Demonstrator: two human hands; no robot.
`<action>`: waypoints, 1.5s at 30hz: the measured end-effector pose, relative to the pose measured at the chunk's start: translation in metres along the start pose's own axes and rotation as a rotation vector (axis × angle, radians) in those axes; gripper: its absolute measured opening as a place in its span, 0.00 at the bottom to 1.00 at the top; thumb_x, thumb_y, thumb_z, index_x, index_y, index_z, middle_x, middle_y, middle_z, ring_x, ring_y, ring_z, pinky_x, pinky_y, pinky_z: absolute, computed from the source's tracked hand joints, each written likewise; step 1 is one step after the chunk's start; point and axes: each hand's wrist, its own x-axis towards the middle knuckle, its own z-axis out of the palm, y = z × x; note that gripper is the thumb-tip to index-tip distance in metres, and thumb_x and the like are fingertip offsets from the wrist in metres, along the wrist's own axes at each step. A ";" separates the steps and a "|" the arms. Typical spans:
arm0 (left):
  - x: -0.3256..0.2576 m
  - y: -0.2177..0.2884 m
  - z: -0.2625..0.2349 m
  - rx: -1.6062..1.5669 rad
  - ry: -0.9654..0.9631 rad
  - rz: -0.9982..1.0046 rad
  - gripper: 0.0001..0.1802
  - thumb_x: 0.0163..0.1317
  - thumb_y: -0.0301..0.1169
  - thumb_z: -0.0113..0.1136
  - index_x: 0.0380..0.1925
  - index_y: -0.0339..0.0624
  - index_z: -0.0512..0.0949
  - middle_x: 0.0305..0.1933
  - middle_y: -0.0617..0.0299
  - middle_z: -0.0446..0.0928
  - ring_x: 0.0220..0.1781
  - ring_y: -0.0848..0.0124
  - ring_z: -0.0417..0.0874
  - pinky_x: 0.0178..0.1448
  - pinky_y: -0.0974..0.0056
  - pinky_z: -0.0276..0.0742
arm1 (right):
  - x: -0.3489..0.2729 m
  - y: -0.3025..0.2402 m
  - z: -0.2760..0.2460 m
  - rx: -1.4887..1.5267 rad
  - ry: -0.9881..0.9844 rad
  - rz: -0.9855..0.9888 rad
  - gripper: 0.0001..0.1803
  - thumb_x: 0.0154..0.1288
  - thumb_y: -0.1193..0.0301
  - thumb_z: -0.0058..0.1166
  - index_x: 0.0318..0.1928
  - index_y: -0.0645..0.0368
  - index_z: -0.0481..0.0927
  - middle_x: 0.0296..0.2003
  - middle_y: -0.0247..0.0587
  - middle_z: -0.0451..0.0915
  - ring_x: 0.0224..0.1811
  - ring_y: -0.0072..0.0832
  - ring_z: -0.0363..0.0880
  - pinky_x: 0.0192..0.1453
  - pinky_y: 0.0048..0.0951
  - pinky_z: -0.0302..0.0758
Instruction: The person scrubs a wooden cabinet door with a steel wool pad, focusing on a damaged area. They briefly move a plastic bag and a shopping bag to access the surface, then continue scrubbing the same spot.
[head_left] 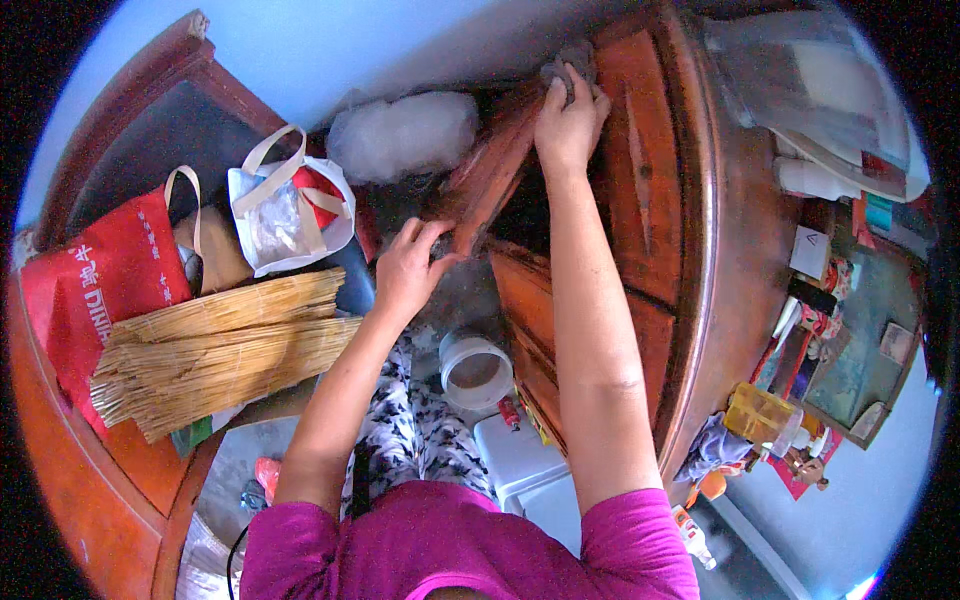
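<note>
My left hand point(408, 268) grips the lower edge of an open wooden cabinet door point(487, 172), fingers curled around it. My right hand point(568, 122) reaches higher up and presses a grey cloth point(567, 66) against the top of the brown wooden cabinet point(645, 170). The cloth is bunched under my fingers. Both forearms stretch forward from my magenta sleeves. The inside of the cabinet behind the door is dark and hidden.
A wooden chair on the left holds a red bag point(95, 285), a white tote bag point(290, 205) and folded bamboo mats point(215, 350). A clear plastic bag point(405, 135) lies near the door. A white tub point(475, 370) and white box point(515, 455) sit below. The cabinet top point(840, 290) carries clutter.
</note>
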 end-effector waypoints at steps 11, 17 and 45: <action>-0.002 -0.014 0.003 0.055 -0.005 -0.058 0.25 0.57 0.38 0.72 0.53 0.47 0.76 0.48 0.55 0.76 0.47 0.48 0.83 0.44 0.51 0.81 | -0.178 -0.053 -0.074 -0.029 -0.337 -0.092 0.22 0.67 0.77 0.56 0.60 0.47 0.81 0.48 0.51 0.74 0.53 0.49 0.75 0.58 0.44 0.76; 0.000 -0.025 -0.005 0.014 0.057 -0.063 0.23 0.60 0.41 0.70 0.53 0.48 0.76 0.48 0.55 0.77 0.47 0.48 0.83 0.44 0.50 0.81 | -0.156 -0.053 -0.062 -0.048 -0.316 -0.156 0.29 0.61 0.82 0.56 0.61 0.43 0.81 0.53 0.49 0.76 0.54 0.48 0.74 0.60 0.44 0.74; -0.008 0.002 0.023 -0.037 -0.004 -0.055 0.24 0.59 0.39 0.71 0.53 0.46 0.77 0.51 0.53 0.79 0.50 0.47 0.83 0.48 0.51 0.80 | -0.073 -0.025 -0.083 0.108 -0.067 -0.300 0.21 0.72 0.76 0.52 0.64 0.56 0.77 0.60 0.56 0.75 0.63 0.50 0.72 0.70 0.44 0.67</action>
